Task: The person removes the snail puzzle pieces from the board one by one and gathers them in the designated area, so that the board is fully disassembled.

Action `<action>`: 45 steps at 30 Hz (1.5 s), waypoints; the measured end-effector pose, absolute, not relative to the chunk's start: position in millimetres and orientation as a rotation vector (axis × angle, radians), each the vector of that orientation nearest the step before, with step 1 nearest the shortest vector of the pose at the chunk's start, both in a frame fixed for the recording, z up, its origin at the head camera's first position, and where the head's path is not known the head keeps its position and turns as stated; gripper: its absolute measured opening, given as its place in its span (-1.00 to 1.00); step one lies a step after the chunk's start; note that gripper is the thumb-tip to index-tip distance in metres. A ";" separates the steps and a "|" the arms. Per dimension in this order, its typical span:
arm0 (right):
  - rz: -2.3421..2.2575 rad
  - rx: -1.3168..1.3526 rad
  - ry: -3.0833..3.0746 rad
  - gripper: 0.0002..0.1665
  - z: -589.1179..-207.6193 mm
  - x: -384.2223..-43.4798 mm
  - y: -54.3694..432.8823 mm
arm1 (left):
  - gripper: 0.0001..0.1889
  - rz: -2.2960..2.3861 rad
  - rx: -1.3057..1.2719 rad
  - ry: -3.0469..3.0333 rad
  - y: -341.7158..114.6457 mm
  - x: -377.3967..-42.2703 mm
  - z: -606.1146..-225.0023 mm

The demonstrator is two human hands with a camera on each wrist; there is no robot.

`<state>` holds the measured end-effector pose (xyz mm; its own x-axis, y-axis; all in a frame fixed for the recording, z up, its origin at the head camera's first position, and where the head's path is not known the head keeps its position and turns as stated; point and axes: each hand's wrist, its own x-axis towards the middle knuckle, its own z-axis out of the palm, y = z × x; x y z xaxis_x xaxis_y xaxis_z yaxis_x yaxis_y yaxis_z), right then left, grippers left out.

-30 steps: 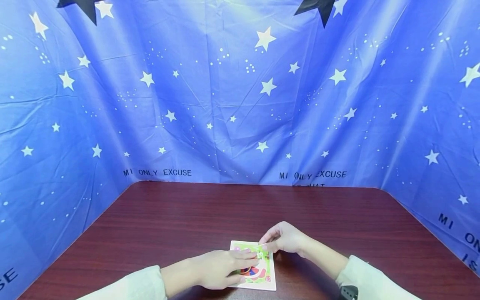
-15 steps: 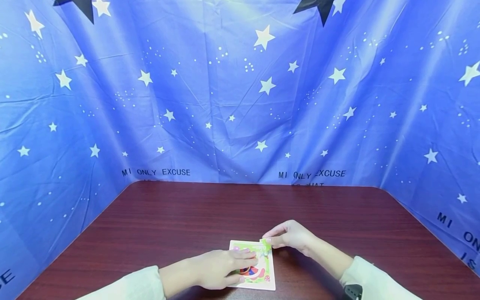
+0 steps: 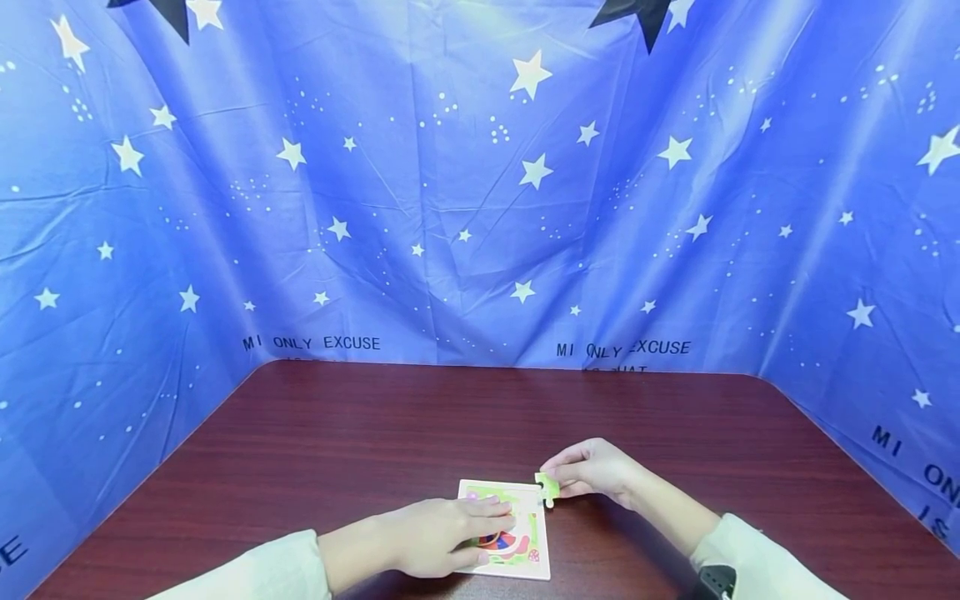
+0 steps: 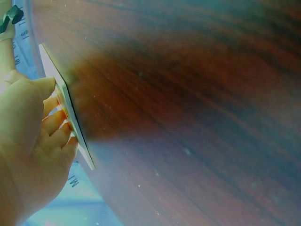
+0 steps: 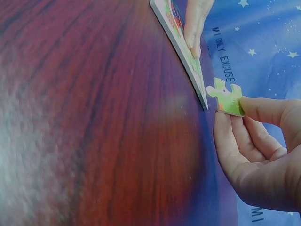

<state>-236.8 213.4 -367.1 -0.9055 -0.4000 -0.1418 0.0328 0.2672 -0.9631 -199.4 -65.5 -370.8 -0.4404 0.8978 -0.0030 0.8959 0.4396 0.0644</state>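
Reaches forward with both arms, slanting the left forearm (image 3: pixel 348 552) in from the lower left and the right forearm (image 3: pixel 667 510) in from the lower right. Rests the left hand (image 3: pixel 435 537) palm down, with fingers extended toward the right and thumb spread apart nearer the body. Holds the right hand (image 3: pixel 600 472) slightly farther out, bent at the wrist with knuckles raised, pinching between thumb and curled fingers

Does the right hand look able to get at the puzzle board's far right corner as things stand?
Likely yes: the right hand, pinching a green puzzle piece, is beside that corner, and the left hand, farther left on the puzzle board, leaves it free.
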 end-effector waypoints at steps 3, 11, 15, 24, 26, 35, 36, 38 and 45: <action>-1.662 -0.313 2.196 -0.61 -367.7 -237.8 218.0 | -0.48 0.090 1.635 2.633 -66.3 -199.4 -371.4; -1.681 -0.280 2.158 -0.64 -367.5 -241.4 236.1 | -0.48 0.076 1.636 2.627 -67.0 -199.2 -370.4; -1.718 -0.278 2.130 -0.62 -367.1 -244.6 247.7 | -0.48 0.069 1.632 2.631 -67.3 -200.2 -370.4; -1.710 -0.210 2.206 -0.55 -367.3 -248.2 268.3 | -0.48 0.071 1.632 2.643 -68.1 -200.4 -369.1; -1.695 -0.188 2.242 -0.54 -367.0 -248.3 271.8 | -0.48 0.075 1.632 2.640 -68.0 -200.1 -367.7; -1.658 -0.095 2.352 -0.55 -365.5 -250.4 285.5 | -0.48 0.091 1.624 2.626 -68.7 -200.2 -364.9; -1.655 -0.084 2.363 -0.55 -365.7 -250.7 286.9 | -0.48 0.092 1.626 2.624 -68.8 -200.3 -364.8; -1.639 -0.068 2.391 -0.56 -365.7 -250.8 289.4 | -0.48 0.095 1.626 2.621 -69.1 -200.4 -365.1; -1.540 -0.007 2.538 -0.65 -363.8 -250.1 292.8 | -0.48 0.122 1.604 2.626 -70.8 -199.9 -367.4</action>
<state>-250.1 292.8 -363.8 -0.9851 -0.0934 -0.1444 0.0850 0.4656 -0.8809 -199.9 -70.8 -367.4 -0.4559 0.8899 -0.0111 0.8851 0.4547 0.0997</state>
